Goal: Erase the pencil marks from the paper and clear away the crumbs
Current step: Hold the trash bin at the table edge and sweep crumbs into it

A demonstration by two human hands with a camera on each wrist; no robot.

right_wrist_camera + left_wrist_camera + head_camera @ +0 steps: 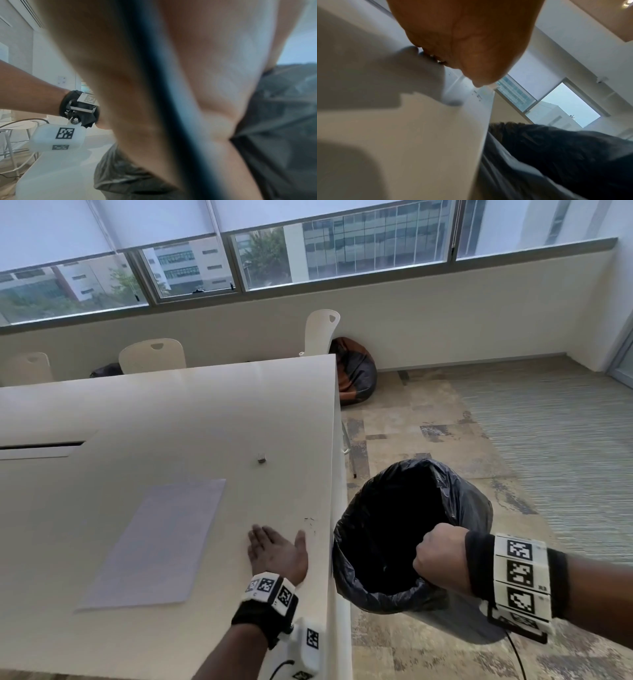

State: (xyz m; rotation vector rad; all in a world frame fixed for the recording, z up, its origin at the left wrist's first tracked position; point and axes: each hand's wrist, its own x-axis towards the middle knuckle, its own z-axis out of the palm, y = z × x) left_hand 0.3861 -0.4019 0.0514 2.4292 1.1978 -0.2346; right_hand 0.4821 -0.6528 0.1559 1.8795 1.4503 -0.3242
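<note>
A white sheet of paper (157, 539) lies flat on the white table (137, 412). A small eraser (262, 457) stands beyond it, nearer the right edge. Dark crumbs (310, 520) are scattered beside the table's right edge, also visible as specks (477, 95) in the left wrist view. My left hand (274, 549) lies flat on the table with straight fingers, just left of the crumbs. My right hand (438, 559) grips the rim of a bin lined with a black bag (404, 529), held off the table's right edge, its mouth at about table height.
White chairs (152, 356) stand behind the table's far side. A dark beanbag (354, 371) sits on the floor by the wall. A slot (41, 446) is cut into the tabletop at the left. Carpeted floor extends to the right.
</note>
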